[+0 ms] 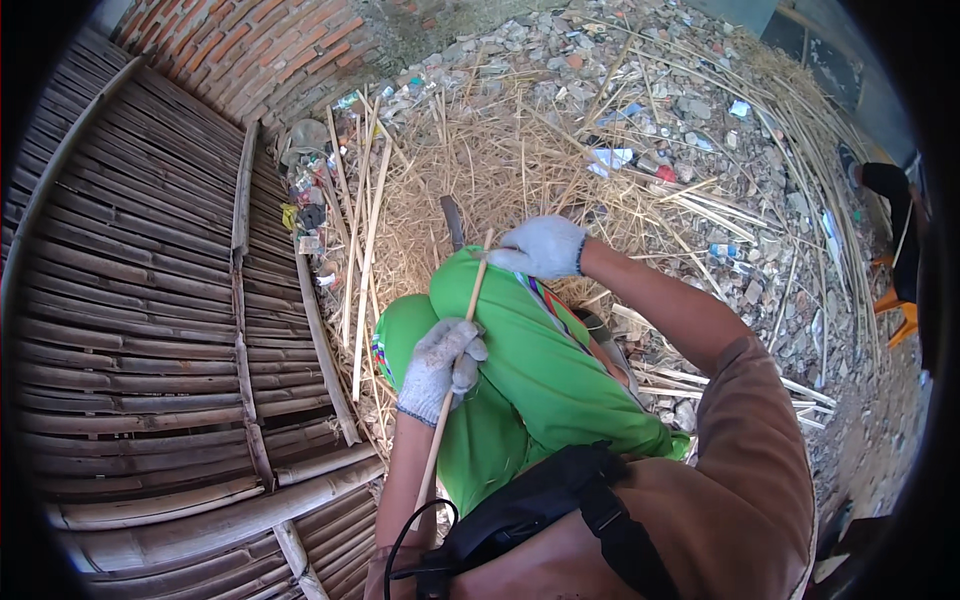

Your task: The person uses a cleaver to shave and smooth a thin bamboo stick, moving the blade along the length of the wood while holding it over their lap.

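Note:
A long, thin bamboo strip (462, 345) slants up over my green-trousered lap (540, 370), its lower end by my left forearm. My left hand (443, 362), in a whitish knit glove, is closed around its middle. Near its upper end, above the knee, is my gloved right hand (542, 248), fingers pinched together and meeting the strip. A small greyish bit shows at those fingertips, but what they grip is unclear. Just past the knee a dark, flat blade (452, 222) sticks up; its other end is hidden behind the leg.
A slatted bamboo platform (150, 340) fills the left side. Straw-like shavings (480, 150) cover the ground ahead, with split bamboo strips (370, 250) at the left and rubble (700, 110) beyond. A brick wall (250, 50) stands behind. At far right, a person's dark-clothed leg (890, 185) shows near an orange stool (900, 315).

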The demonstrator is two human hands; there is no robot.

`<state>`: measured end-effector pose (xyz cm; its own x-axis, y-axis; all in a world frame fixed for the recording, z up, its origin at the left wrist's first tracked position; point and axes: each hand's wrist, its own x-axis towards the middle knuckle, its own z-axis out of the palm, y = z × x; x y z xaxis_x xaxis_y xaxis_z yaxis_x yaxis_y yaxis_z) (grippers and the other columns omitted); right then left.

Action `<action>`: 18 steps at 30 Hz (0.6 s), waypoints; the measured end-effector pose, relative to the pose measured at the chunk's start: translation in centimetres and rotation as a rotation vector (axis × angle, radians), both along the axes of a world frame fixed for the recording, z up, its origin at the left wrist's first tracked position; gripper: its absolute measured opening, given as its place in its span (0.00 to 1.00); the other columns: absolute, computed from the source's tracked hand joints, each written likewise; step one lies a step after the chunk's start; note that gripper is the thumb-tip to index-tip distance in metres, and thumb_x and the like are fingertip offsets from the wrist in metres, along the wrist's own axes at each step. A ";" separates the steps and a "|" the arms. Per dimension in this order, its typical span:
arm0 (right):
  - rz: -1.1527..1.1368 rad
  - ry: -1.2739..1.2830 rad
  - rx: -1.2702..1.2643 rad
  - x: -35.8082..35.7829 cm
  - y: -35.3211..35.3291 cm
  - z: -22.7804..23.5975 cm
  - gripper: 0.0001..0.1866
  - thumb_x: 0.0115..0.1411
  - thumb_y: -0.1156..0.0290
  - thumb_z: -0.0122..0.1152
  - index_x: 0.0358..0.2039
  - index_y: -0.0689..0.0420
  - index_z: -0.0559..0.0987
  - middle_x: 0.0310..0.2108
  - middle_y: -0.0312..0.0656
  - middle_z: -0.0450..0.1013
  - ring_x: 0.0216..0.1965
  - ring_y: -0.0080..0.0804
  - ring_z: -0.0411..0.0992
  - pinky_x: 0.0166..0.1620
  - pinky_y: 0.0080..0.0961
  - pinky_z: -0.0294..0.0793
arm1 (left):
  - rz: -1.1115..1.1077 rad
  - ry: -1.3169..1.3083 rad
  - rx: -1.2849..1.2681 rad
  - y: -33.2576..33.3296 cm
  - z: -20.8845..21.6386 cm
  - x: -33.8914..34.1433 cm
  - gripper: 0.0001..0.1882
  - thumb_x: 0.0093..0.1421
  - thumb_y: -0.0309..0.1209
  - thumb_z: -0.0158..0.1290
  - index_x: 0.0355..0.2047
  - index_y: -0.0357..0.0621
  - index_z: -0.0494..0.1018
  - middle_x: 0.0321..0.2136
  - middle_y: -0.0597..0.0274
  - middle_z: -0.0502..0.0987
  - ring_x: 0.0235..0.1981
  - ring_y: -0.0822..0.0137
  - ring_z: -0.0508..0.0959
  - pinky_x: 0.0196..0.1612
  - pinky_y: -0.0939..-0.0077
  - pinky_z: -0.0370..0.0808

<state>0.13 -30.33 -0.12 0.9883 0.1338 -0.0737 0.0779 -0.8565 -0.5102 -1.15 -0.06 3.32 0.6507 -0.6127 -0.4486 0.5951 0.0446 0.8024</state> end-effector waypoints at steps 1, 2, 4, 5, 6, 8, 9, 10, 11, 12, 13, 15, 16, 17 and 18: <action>-0.035 0.033 0.015 0.2 -0.1 0.0 0.41 0.72 0.29 0.36 0.46 0.51 0.88 0.39 0.55 0.84 0.43 0.60 0.82 0.49 0.53 0.80 | 0.000 -0.001 -0.001 0.1 0.0 0.0 0.12 0.74 0.32 0.57 0.46 0.32 0.74 0.27 0.58 0.80 0.11 0.78 0.66 0.12 0.83 0.62; -0.081 0.066 0.028 0.2 -0.8 -0.2 0.42 0.72 0.28 0.36 0.45 0.51 0.88 0.39 0.56 0.84 0.43 0.60 0.82 0.49 0.54 0.80 | -0.002 0.026 -0.013 -0.2 0.1 0.0 0.12 0.74 0.32 0.56 0.47 0.32 0.74 0.26 0.59 0.80 0.11 0.77 0.66 0.12 0.83 0.61; -0.135 -0.002 0.043 0.5 -2.9 -1.3 0.43 0.71 0.27 0.35 0.42 0.52 0.88 0.38 0.57 0.83 0.43 0.61 0.82 0.49 0.54 0.80 | -0.004 0.044 -0.026 -0.5 0.4 -0.1 0.13 0.75 0.32 0.55 0.47 0.32 0.74 0.26 0.59 0.80 0.11 0.76 0.66 0.12 0.82 0.60; -0.167 0.052 0.001 0.5 -3.3 -1.2 0.44 0.71 0.27 0.36 0.42 0.53 0.88 0.38 0.57 0.83 0.43 0.61 0.82 0.49 0.55 0.80 | -0.007 0.056 -0.008 -0.6 0.7 -0.3 0.13 0.75 0.32 0.54 0.48 0.31 0.74 0.26 0.59 0.80 0.11 0.77 0.65 0.12 0.82 0.60; -0.200 0.106 -0.042 0.7 -3.6 -1.1 0.44 0.71 0.26 0.36 0.42 0.53 0.88 0.38 0.57 0.83 0.43 0.61 0.82 0.49 0.55 0.80 | -0.011 0.069 0.009 -0.7 1.0 -0.3 0.13 0.75 0.32 0.54 0.49 0.31 0.74 0.26 0.60 0.80 0.11 0.77 0.65 0.12 0.83 0.60; -0.138 0.046 0.021 -0.2 -1.4 -0.6 0.44 0.71 0.26 0.36 0.43 0.53 0.88 0.38 0.56 0.84 0.43 0.61 0.82 0.48 0.55 0.80 | -0.003 0.123 -0.045 -0.3 1.0 0.0 0.14 0.75 0.32 0.53 0.50 0.30 0.74 0.26 0.60 0.80 0.11 0.78 0.65 0.12 0.83 0.61; -0.073 0.049 0.041 -0.6 0.1 0.2 0.44 0.71 0.26 0.36 0.43 0.53 0.88 0.38 0.56 0.84 0.43 0.61 0.82 0.48 0.55 0.80 | 0.000 0.179 -0.098 0.1 0.8 0.0 0.15 0.76 0.32 0.53 0.51 0.29 0.74 0.26 0.60 0.80 0.11 0.79 0.65 0.12 0.84 0.61; -0.024 0.046 0.058 -1.0 0.7 1.2 0.44 0.71 0.26 0.36 0.43 0.53 0.88 0.38 0.56 0.84 0.42 0.61 0.82 0.48 0.55 0.80 | -0.004 0.183 -0.099 0.1 0.6 0.1 0.15 0.76 0.32 0.53 0.51 0.29 0.74 0.26 0.60 0.80 0.11 0.79 0.65 0.12 0.84 0.61; -0.018 0.060 0.026 -0.6 0.9 0.6 0.44 0.72 0.26 0.35 0.43 0.53 0.88 0.38 0.56 0.84 0.42 0.61 0.82 0.48 0.54 0.80 | -0.013 0.222 -0.168 0.1 0.3 0.4 0.16 0.76 0.33 0.51 0.51 0.28 0.74 0.26 0.60 0.81 0.11 0.80 0.65 0.12 0.84 0.62; -0.021 0.062 0.026 -0.2 0.5 -0.1 0.44 0.72 0.26 0.35 0.43 0.53 0.88 0.38 0.56 0.84 0.42 0.61 0.82 0.48 0.54 0.80 | -0.022 0.261 -0.238 0.1 -0.1 0.5 0.16 0.77 0.33 0.50 0.51 0.27 0.74 0.26 0.60 0.81 0.10 0.80 0.64 0.12 0.85 0.62; -0.052 0.074 0.036 0.3 -0.3 -0.1 0.44 0.72 0.27 0.36 0.43 0.53 0.88 0.38 0.56 0.84 0.42 0.61 0.82 0.48 0.54 0.80 | -0.027 0.259 -0.238 -0.3 -0.1 0.6 0.16 0.77 0.33 0.50 0.51 0.27 0.74 0.26 0.60 0.81 0.10 0.80 0.64 0.12 0.85 0.62; -0.103 0.095 0.045 0.7 -1.1 -0.4 0.42 0.72 0.28 0.36 0.44 0.52 0.88 0.38 0.55 0.84 0.42 0.61 0.82 0.49 0.53 0.80 | 0.002 0.268 -0.256 -1.0 -0.1 0.5 0.19 0.79 0.33 0.46 0.52 0.22 0.73 0.26 0.58 0.80 0.09 0.81 0.62 0.12 0.85 0.62; -0.098 0.092 0.048 0.8 -0.9 -0.2 0.42 0.72 0.28 0.36 0.44 0.52 0.88 0.38 0.55 0.84 0.42 0.61 0.82 0.49 0.53 0.80 | 0.007 0.264 -0.254 -0.9 -0.3 0.6 0.19 0.79 0.33 0.46 0.52 0.22 0.73 0.26 0.58 0.80 0.09 0.81 0.62 0.12 0.85 0.62; -0.092 0.076 0.022 0.8 -0.6 -0.1 0.42 0.72 0.28 0.37 0.44 0.52 0.88 0.39 0.54 0.84 0.43 0.60 0.82 0.49 0.53 0.80 | 0.007 0.281 -0.272 -0.8 -0.5 0.8 0.19 0.79 0.32 0.46 0.52 0.22 0.73 0.26 0.58 0.80 0.09 0.81 0.62 0.12 0.85 0.62; -0.087 0.060 -0.003 0.7 -0.3 0.0 0.41 0.72 0.28 0.37 0.44 0.52 0.88 0.39 0.54 0.84 0.43 0.60 0.82 0.49 0.53 0.80 | 0.006 0.297 -0.291 -0.7 -0.5 0.9 0.18 0.79 0.32 0.46 0.52 0.21 0.73 0.26 0.58 0.80 0.09 0.81 0.62 0.12 0.84 0.62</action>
<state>0.82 -30.64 -0.09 0.9900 0.0475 -0.1329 -0.0270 -0.8604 -0.5089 -0.24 -0.77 2.81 0.5228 -0.7383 -0.4262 0.7980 0.2482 0.5491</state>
